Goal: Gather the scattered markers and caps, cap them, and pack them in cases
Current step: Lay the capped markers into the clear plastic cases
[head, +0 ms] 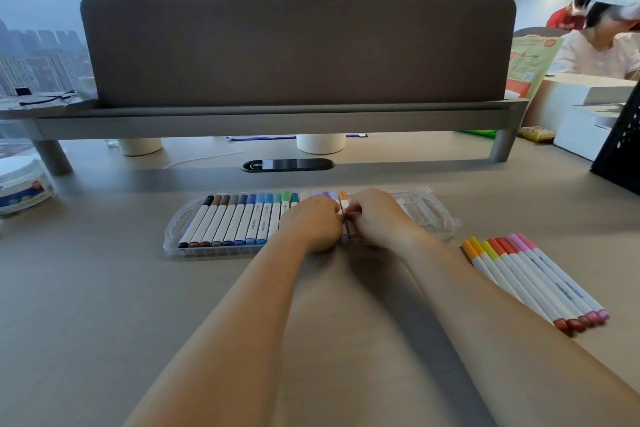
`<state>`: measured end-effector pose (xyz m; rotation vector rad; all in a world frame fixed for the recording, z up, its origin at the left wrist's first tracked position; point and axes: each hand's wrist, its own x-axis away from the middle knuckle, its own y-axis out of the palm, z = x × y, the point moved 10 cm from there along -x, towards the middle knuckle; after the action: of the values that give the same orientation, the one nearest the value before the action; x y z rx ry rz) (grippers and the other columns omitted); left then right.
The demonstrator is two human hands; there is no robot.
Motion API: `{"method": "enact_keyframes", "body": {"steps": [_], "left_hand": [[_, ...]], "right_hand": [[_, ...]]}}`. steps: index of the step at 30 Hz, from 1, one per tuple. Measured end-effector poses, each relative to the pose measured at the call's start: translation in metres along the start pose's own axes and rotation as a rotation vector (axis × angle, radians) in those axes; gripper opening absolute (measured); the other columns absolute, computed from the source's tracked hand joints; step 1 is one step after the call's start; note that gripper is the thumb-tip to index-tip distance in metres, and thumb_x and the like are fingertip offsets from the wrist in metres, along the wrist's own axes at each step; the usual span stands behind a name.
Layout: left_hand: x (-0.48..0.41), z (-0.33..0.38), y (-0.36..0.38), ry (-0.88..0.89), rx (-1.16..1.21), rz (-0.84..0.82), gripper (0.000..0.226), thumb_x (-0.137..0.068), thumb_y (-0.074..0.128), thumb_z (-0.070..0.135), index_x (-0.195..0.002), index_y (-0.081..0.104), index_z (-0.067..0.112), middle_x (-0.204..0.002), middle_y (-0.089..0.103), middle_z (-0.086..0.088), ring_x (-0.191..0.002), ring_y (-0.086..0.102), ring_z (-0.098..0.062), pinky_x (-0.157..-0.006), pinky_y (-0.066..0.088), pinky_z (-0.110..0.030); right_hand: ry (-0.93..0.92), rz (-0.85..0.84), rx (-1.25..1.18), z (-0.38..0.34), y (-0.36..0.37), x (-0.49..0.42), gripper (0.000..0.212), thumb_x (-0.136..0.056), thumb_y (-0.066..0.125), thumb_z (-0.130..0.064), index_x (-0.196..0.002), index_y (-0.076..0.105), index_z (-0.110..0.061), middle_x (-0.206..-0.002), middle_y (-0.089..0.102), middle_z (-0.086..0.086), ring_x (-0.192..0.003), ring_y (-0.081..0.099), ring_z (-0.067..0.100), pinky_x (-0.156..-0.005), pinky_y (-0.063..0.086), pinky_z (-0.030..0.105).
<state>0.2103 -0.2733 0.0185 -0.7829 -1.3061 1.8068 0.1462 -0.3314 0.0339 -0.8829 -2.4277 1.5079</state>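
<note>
Markers are lying side by side in the clear case in the middle of the worktop. Their long axes are running away from you, and the coloured caps are pointing towards the far edge. The ones at the left end are leaning slightly rightwards. You are reaching both forearms straight out over the worktop and bringing your hands together above the case, knuckles up and wrists low. Your left hand and right hand are meeting fingertip to fingertip around the orange-capped marker. That marker is standing in line with the row, its cap showing just beyond your fingers. Each grip is curling tightly, with the fingers pinching the marker's barrel from either side. The barrel itself is mostly hiding under them. To your right, the loose markers are resting on the worktop just beside the case. They are lying diagonally, with their yellow-to-pink caps pointing away and to the left.
</note>
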Motion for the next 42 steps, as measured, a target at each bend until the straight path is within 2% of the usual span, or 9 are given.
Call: {"method": "enact_keyframes", "body": {"steps": [7, 10, 12, 20, 23, 27, 34, 39, 42], "left_hand": [[0.006, 0.003, -0.002, -0.036, -0.032, -0.022, 0.025, -0.092, 0.054, 0.025, -0.113, 0.06, 0.013, -0.103, 0.056, -0.006, -0.088, 0.053, -0.02, -0.076, 0.044, -0.03], [0.018, 0.012, -0.017, -0.035, 0.051, 0.002, 0.031, -0.095, 0.05, 0.018, -0.125, 0.056, 0.011, -0.121, 0.058, -0.01, -0.104, 0.056, -0.024, -0.09, 0.047, -0.033], [0.03, 0.02, -0.029, -0.028, 0.179, 0.069, 0.028, -0.094, 0.051, 0.017, -0.12, 0.059, 0.014, -0.115, 0.061, -0.008, -0.1, 0.058, -0.023, -0.09, 0.048, -0.034], [0.07, 0.11, 0.009, -0.011, 0.526, -0.083, 0.016, -0.088, 0.065, 0.027, -0.077, 0.06, 0.016, -0.09, 0.068, -0.008, -0.083, 0.064, -0.022, -0.084, 0.055, -0.037], [0.078, 0.139, 0.036, -0.041, 0.573, -0.149, 0.026, -0.087, 0.065, 0.029, -0.071, 0.056, 0.011, -0.075, 0.063, -0.012, -0.059, 0.058, -0.024, -0.063, 0.055, -0.034], [0.085, 0.167, 0.046, 0.017, 0.521, -0.156, 0.025, -0.088, 0.063, 0.029, -0.073, 0.051, 0.013, -0.075, 0.058, -0.007, -0.052, 0.05, -0.014, -0.04, 0.038, -0.021], [0.078, 0.166, 0.052, -0.034, 0.491, -0.157, 0.02, -0.082, 0.065, 0.031, -0.072, 0.054, 0.018, -0.069, 0.057, -0.002, -0.063, 0.059, -0.019, -0.061, 0.055, -0.031], [0.077, 0.161, 0.046, -0.061, 0.437, -0.145, 0.024, -0.082, 0.057, 0.017, -0.058, 0.054, 0.016, -0.048, 0.056, 0.004, -0.048, 0.053, -0.011, -0.039, 0.043, -0.018], [0.081, 0.165, 0.048, -0.046, 0.404, -0.214, 0.044, -0.082, 0.049, 0.012, -0.039, 0.059, 0.014, -0.04, 0.058, 0.006, -0.047, 0.056, -0.01, -0.055, 0.053, -0.022]], "right_hand": [[0.072, -0.011, 0.03, 0.01, 0.006, -0.006, 0.028, -0.088, 0.048, -0.005, -0.062, 0.056, -0.014, -0.074, 0.057, 0.007, -0.075, 0.053, 0.027, -0.057, 0.036, 0.027], [0.038, 0.134, -0.086, 0.013, -0.032, 0.006, 0.022, -0.094, 0.047, -0.007, -0.095, 0.07, -0.008, -0.102, 0.067, 0.007, -0.097, 0.058, 0.024, -0.078, 0.043, 0.027], [0.026, 0.242, -0.172, 0.022, -0.067, 0.026, 0.02, -0.095, 0.051, -0.012, -0.103, 0.069, -0.011, -0.102, 0.065, 0.0, -0.094, 0.056, 0.015, -0.079, 0.039, 0.022], [0.323, 0.222, -0.105, 0.107, -0.12, 0.128, 0.014, -0.085, 0.064, -0.014, -0.083, 0.073, -0.003, -0.084, 0.071, 0.012, -0.085, 0.063, 0.025, -0.075, 0.048, 0.034], [0.389, 0.221, -0.121, 0.127, -0.118, 0.154, 0.017, -0.083, 0.064, -0.015, -0.067, 0.067, -0.012, -0.071, 0.065, 0.006, -0.075, 0.059, 0.022, -0.067, 0.043, 0.031], [0.414, 0.182, -0.025, 0.134, -0.113, 0.168, 0.006, -0.08, 0.071, -0.024, -0.076, 0.069, -0.02, -0.082, 0.068, 0.002, -0.085, 0.061, 0.019, -0.071, 0.044, 0.027], [0.408, 0.15, -0.052, 0.13, -0.11, 0.164, 0.01, -0.085, 0.065, -0.025, -0.077, 0.068, -0.022, -0.078, 0.071, 0.004, -0.075, 0.066, 0.02, -0.069, 0.049, 0.027], [0.432, 0.006, 0.026, 0.119, -0.098, 0.161, 0.027, -0.086, 0.056, -0.025, -0.068, 0.072, -0.01, -0.045, 0.059, 0.003, -0.043, 0.055, 0.014, -0.05, 0.046, 0.022], [0.483, -0.066, 0.092, 0.115, -0.096, 0.158, 0.031, -0.081, 0.053, -0.021, -0.056, 0.067, -0.01, -0.039, 0.055, 0.004, -0.032, 0.049, 0.014, -0.045, 0.042, 0.02]]}}
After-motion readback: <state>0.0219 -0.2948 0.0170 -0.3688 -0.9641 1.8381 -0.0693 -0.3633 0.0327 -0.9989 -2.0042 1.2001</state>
